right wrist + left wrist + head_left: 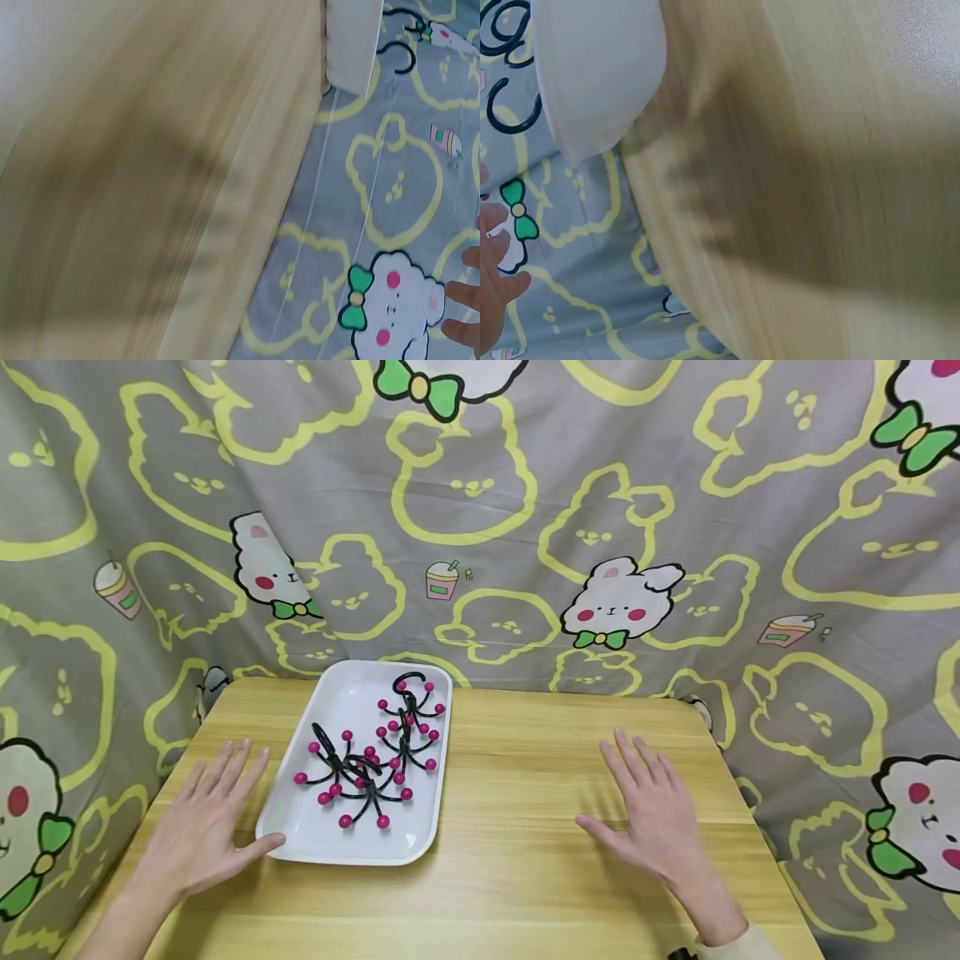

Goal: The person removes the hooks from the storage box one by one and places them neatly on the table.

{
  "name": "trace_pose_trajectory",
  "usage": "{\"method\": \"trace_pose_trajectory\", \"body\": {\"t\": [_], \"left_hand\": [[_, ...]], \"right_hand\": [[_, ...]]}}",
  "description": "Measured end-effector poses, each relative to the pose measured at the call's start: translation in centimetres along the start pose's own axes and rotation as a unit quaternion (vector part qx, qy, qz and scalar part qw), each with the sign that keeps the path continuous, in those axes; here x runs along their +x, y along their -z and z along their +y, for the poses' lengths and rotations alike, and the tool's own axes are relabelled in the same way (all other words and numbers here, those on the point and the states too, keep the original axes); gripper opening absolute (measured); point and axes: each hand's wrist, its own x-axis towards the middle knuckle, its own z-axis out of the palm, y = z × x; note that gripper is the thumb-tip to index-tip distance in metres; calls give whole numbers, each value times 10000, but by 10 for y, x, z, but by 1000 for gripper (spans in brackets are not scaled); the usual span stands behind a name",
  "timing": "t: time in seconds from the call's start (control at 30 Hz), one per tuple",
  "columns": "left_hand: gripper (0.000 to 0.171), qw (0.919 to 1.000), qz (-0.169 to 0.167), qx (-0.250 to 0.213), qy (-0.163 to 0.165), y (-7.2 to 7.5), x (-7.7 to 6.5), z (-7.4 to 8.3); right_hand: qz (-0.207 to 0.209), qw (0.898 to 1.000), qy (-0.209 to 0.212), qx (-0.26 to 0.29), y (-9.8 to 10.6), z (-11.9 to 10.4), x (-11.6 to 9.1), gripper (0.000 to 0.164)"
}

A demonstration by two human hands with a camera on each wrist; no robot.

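Note:
A white tray (pixel 341 697) on the wooden table holds several black hooks (pixel 370 785) with many curved arms tipped by pink balls, lying bunched together. To the tray's left, my left hand (pixel 206 827) is spread with straight fingers, its thumb overlapping the near left corner; whether it touches cannot be told. My right hand (pixel 656 822) hovers well to the right of the tray, fingers extended and holding nothing. The left wrist view catches the left fingers (pixel 510 285) at its edge; in the right wrist view, right fingertips (pixel 463 294) peek in at the side.
The wooden table (pixel 517 793) stretches right of the tray, with both hands casting shadows on it. A grey curtain (pixel 495 560) with yellow outlines and cartoon animals hangs behind the table and along its sides.

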Motion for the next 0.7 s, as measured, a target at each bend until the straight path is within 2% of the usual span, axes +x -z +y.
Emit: {"method": "trace_pose_trajectory", "body": {"t": [0.33,0.7], "left_hand": [[115,9998,87,-76,-168,-15,0,-3],[109,9997,-144,-37,-203,-27,0,-3]], "right_hand": [[287,9988,355,151,-14,-33,17,104],[599,9949,732,358,-29,-60,35,97]]}}
